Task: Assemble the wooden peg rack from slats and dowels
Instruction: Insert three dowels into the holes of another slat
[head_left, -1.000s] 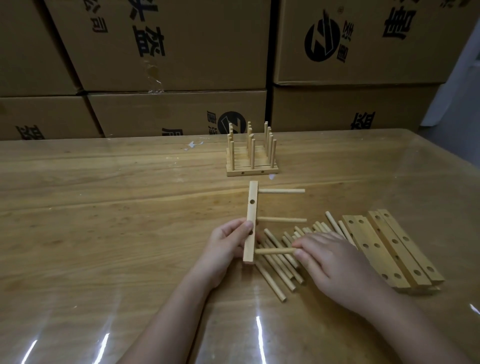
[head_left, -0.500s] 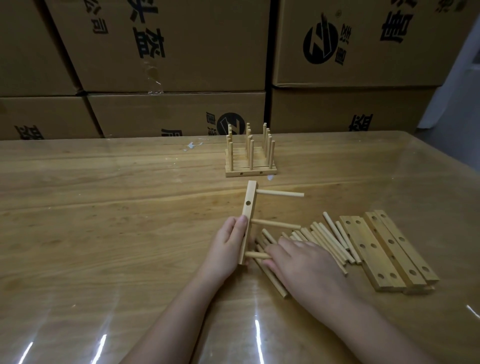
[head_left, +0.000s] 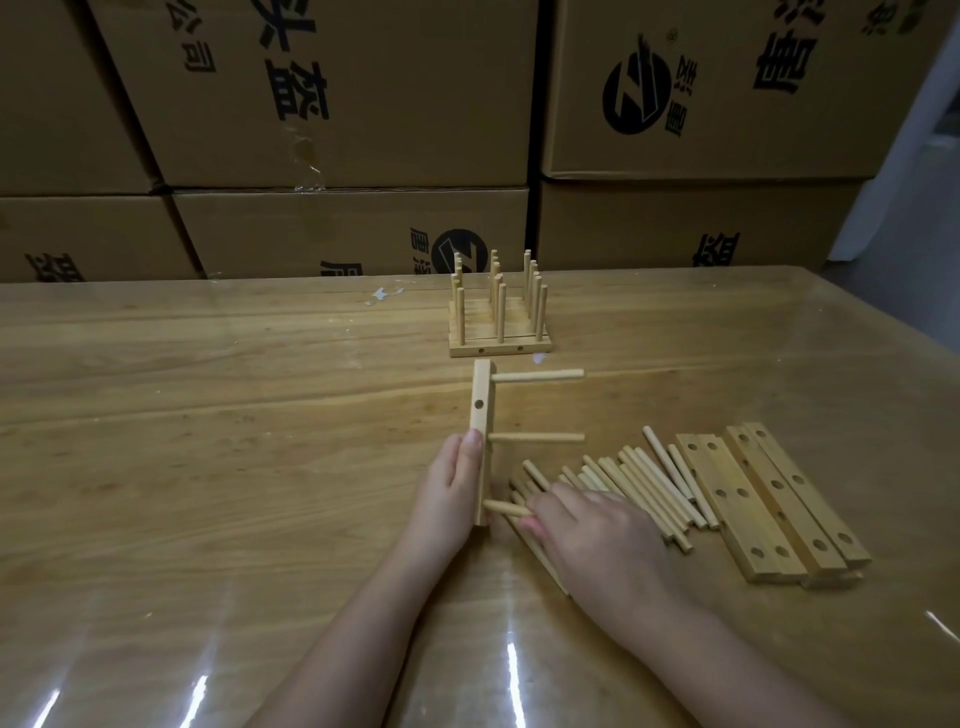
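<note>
A wooden slat (head_left: 481, 410) stands on its edge on the table, running away from me. My left hand (head_left: 453, 493) grips its near half. Two dowels stick out of it to the right, one at the far end (head_left: 537, 375) and one at the middle (head_left: 535, 438). A third dowel (head_left: 506, 507) sits at the slat's near hole, and my right hand (head_left: 592, 535) pinches its free end. Loose dowels (head_left: 644, 488) lie in a pile to the right. Beside them are several drilled slats (head_left: 769, 499).
A finished peg rack (head_left: 500, 312) with upright dowels stands farther back at the table's middle. Stacked cardboard boxes (head_left: 337, 104) form a wall behind the table. The glossy wooden table (head_left: 208, 441) extends to the left. Its right edge runs at the far right.
My right hand has pushed the near dowel to the left toward the slat's near hole. The slat has stayed in my left hand.
</note>
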